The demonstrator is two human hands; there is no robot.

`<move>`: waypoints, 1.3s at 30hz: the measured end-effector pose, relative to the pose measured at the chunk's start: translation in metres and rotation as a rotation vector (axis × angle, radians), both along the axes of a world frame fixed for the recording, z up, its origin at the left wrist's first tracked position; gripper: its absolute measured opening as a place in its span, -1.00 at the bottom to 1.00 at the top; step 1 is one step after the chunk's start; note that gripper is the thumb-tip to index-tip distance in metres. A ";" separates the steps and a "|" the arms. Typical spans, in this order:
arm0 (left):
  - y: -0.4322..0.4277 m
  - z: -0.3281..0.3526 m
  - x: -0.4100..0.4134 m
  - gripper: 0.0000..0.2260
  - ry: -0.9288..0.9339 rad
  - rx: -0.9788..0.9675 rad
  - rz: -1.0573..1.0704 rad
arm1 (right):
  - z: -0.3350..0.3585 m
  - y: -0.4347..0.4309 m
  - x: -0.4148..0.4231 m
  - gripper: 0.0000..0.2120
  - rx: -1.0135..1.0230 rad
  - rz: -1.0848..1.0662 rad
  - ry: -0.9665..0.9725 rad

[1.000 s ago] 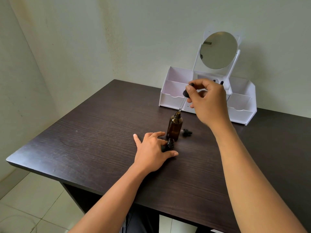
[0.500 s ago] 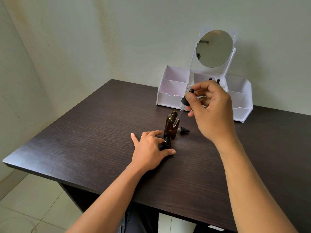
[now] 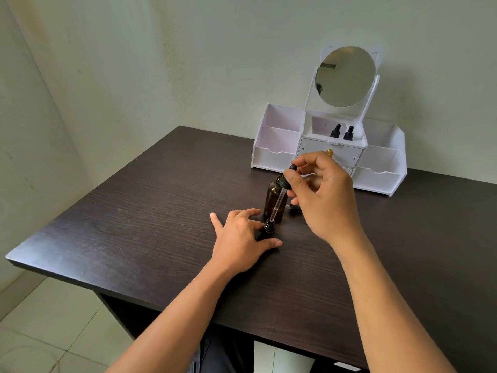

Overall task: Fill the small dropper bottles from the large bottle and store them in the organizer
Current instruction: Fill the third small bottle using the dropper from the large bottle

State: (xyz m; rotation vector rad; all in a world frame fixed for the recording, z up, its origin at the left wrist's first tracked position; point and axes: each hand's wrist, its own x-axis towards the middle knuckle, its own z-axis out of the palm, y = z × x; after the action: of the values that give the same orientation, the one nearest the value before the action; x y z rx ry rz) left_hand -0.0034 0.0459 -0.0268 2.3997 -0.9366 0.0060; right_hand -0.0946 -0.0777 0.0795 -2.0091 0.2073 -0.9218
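No label or writing is readable. At frame centre, the left hand [image 3: 242, 238] pinches the small dropper bottle [image 3: 268, 229], body mostly hidden. The right hand [image 3: 322, 195] holds the dropper [image 3: 279, 197], tip at its neck. Large bottle [image 3: 273, 203] just behind; organizer [image 3: 274, 146] upper right.

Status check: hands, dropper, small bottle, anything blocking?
Left hand steadying small dropper bottle on table. Right hand pinching dropper, tip at bottle mouth. Large amber bottle just behind, open. Nothing in the way.

Single head-worn view, forward and down, close over the desk [image 3: 134, 224].
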 end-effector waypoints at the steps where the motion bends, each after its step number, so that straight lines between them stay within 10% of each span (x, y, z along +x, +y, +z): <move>1: 0.000 0.000 0.000 -0.51 0.000 -0.002 0.002 | -0.001 0.000 0.000 -0.91 0.001 0.001 0.005; 39: -0.001 -0.001 0.001 -0.52 0.001 -0.009 -0.001 | -0.013 -0.003 0.005 -0.85 -0.102 -0.026 0.129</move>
State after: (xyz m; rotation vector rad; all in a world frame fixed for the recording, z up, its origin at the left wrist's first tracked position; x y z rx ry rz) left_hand -0.0024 0.0451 -0.0281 2.3910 -0.9359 0.0089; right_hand -0.0891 -0.0812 0.0666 -2.1670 0.2625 -0.8339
